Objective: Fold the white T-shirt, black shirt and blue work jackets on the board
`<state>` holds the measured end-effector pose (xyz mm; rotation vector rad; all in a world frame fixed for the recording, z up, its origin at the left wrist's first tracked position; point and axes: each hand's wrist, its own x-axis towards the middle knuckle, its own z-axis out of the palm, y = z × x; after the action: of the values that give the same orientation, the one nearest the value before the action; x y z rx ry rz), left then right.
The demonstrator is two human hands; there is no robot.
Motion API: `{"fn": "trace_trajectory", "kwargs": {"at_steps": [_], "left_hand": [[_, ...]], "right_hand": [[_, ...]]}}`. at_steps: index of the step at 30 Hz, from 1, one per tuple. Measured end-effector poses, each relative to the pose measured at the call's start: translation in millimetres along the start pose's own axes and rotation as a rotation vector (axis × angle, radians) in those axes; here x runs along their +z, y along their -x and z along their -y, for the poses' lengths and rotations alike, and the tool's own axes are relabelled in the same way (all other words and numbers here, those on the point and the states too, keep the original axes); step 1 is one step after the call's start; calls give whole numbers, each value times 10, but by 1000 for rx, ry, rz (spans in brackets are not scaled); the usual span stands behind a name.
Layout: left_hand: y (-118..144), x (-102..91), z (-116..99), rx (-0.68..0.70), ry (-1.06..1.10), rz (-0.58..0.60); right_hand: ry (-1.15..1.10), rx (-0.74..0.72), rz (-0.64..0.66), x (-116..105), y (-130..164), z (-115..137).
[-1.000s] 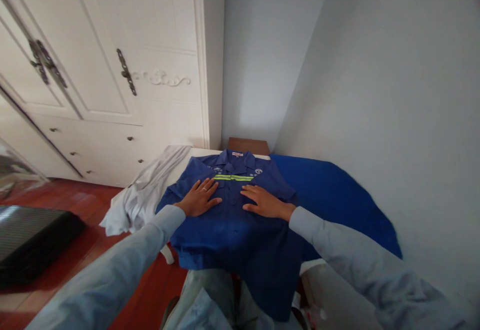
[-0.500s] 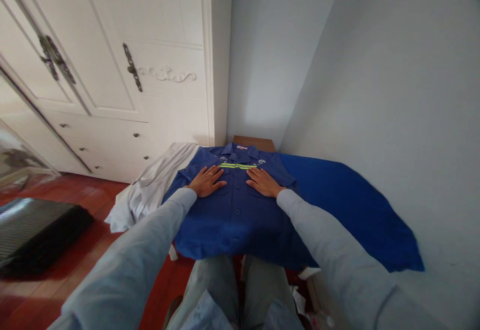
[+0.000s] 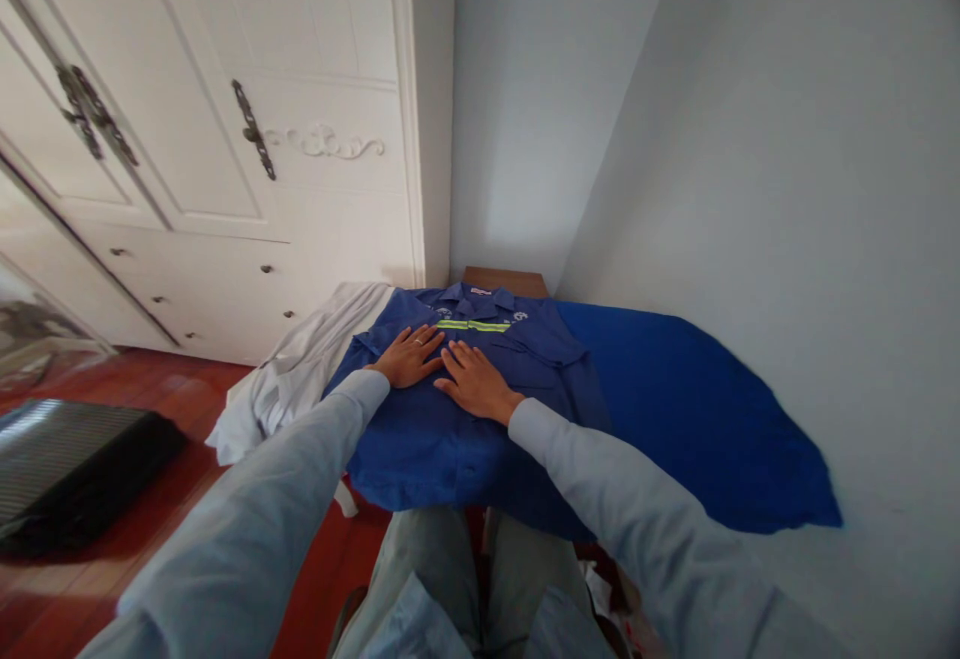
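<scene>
A blue work shirt (image 3: pixel 525 354) with a yellow-green reflective chest stripe lies face up on a small table, collar away from me. My left hand (image 3: pixel 407 355), a ring on one finger, rests flat on the shirt's left chest with fingers spread. My right hand (image 3: pixel 475 382) lies flat on the shirt's middle, its fingertips close beside the left hand. Neither hand holds anything. The shirt's hem hangs over the near table edge above my knees.
A white garment (image 3: pixel 292 379) drapes off the table's left side. Blue cloth (image 3: pixel 690 419) spreads to the right along the wall. A wooden piece (image 3: pixel 501 281) sits behind the collar. A white wardrobe (image 3: pixel 225 139) stands left; a black case (image 3: pixel 67 469) lies on the red floor.
My right hand slid left across the shirt front, from the right chest to the middle beside my left hand. My left hand stayed on the left chest.
</scene>
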<state>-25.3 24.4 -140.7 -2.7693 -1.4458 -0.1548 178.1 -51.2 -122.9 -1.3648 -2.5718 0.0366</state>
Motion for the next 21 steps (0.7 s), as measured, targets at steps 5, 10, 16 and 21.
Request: {"fn": "trace_trajectory", "kwargs": {"at_steps": [5,10,16,21], "left_hand": [[29,-61,-27,-15,0,29],[34,-85,-48,-22,28,16],[29,-83,-36,-32,43,23],[28,-93,-45,-30,51,20]], "right_hand": [[-27,4,72,31,71,-22],[-9,-141,135,-74,567,-57],[-39,-288,198,-234,1339,-16],[-163,-236,292,-486,1530,-2]]}}
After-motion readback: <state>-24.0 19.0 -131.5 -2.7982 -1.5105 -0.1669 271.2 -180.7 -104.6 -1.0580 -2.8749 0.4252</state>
